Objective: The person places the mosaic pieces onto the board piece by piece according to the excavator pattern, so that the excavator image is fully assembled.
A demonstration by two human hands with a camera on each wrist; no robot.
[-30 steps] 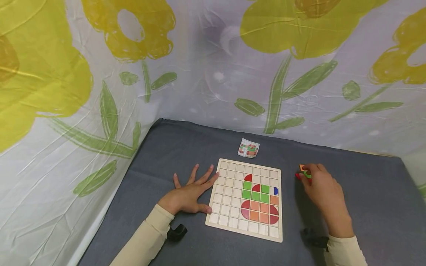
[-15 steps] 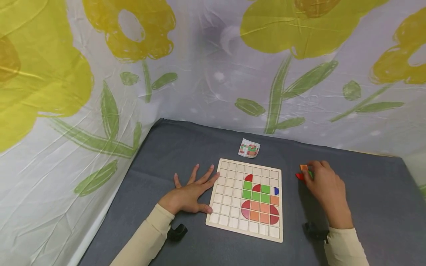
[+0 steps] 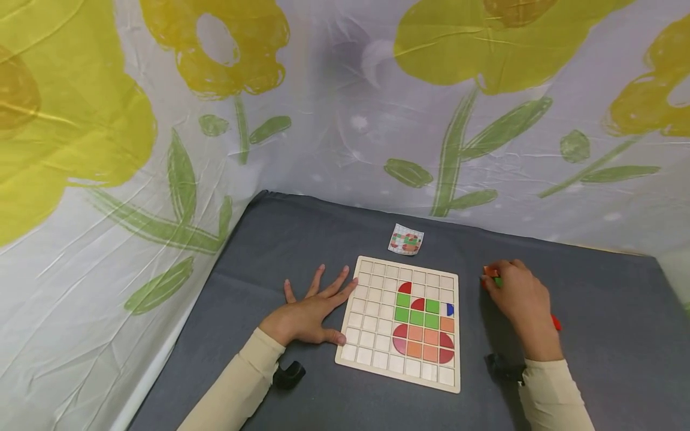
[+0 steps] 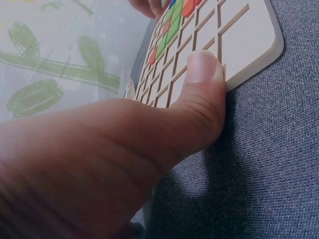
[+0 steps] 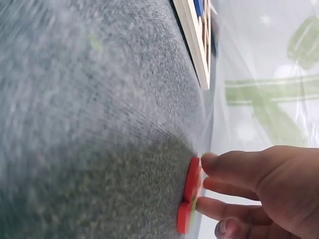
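Observation:
My left hand (image 3: 307,314) is spread flat at the left edge of a wooden grid board (image 3: 372,360), fingers straight. Its thumb (image 4: 205,74) rests on the board's rim in the left wrist view. Green, red and orange pieces and a blue half-round piece (image 3: 450,309) lie in the board's right half. To the right of the board, my right hand (image 3: 520,302) reaches into a small group of loose pieces. Its thumb and fingertips touch red pieces (image 5: 191,179) and a green piece (image 5: 194,203), with a gap between thumb and forefinger. An orange piece (image 3: 489,271) shows beside the fingertips.
A small printed card (image 3: 406,239) with a coloured grid pattern lies behind the board. One red piece (image 3: 556,322) shows just right of the right wrist. Dark grey cloth (image 3: 604,299) covers the table, and a flower-printed curtain (image 3: 334,120) rises behind and at the left.
My right hand has shifted slightly left among the loose pieces. A red piece now shows beside its wrist. The left hand keeps its place on the board.

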